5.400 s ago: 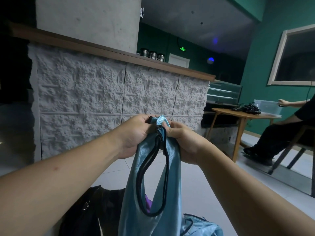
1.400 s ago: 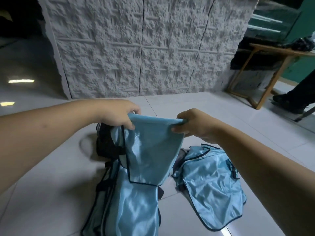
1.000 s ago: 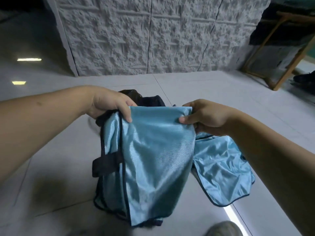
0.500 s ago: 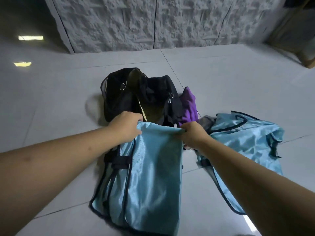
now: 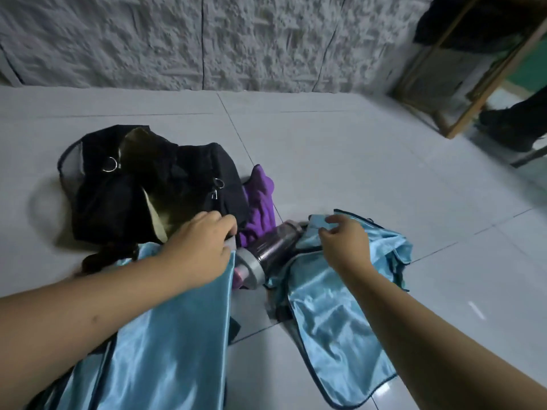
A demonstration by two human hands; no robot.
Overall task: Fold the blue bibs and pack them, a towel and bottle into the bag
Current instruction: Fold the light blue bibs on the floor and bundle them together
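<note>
Bag: I see the black bag [image 5: 154, 184] on the floor, mouth gaping toward me; a pale lining shows inside; too dark in there to tell whether anything lies in it; two metal rings on its straps.
Towel: purple towel [image 5: 258, 202] crumpled on the floor, touching the bag's right side; not in the bag.
Bottle: dark, see-through bottle [image 5: 268, 254] lying on its side just in front of the towel; grey cap end toward me; far end tucked under the right bib's edge.
Left bib: folded blue bib [image 5: 165, 344] flat on the floor in front of the bag; dark trim along its edges; a dark strap pokes out on its right.
Right bib: second blue bib [image 5: 334, 294] loose and rumpled to the right of the bottle; not folded.
Left grip: left hand [image 5: 201, 250] rests on the top edge of the folded bib, fingers curled down over the edge; I cannot tell if they pinch the cloth.
Right grip: right hand [image 5: 344, 244] over the rumpled bib's upper corner; fingers loosely bent, thumb and forefinger slightly apart; touching or not, I cannot tell.
Floor: pale glossy tiles [image 5: 340, 149] with thin joints.
Room: rough white textured wall [image 5: 207, 39] behind; wooden table legs [image 5: 473, 93] and a dark shoe [image 5: 509, 128] at far right.
Textures: bibs shiny, satin-like; towel matt and fleecy.
</note>
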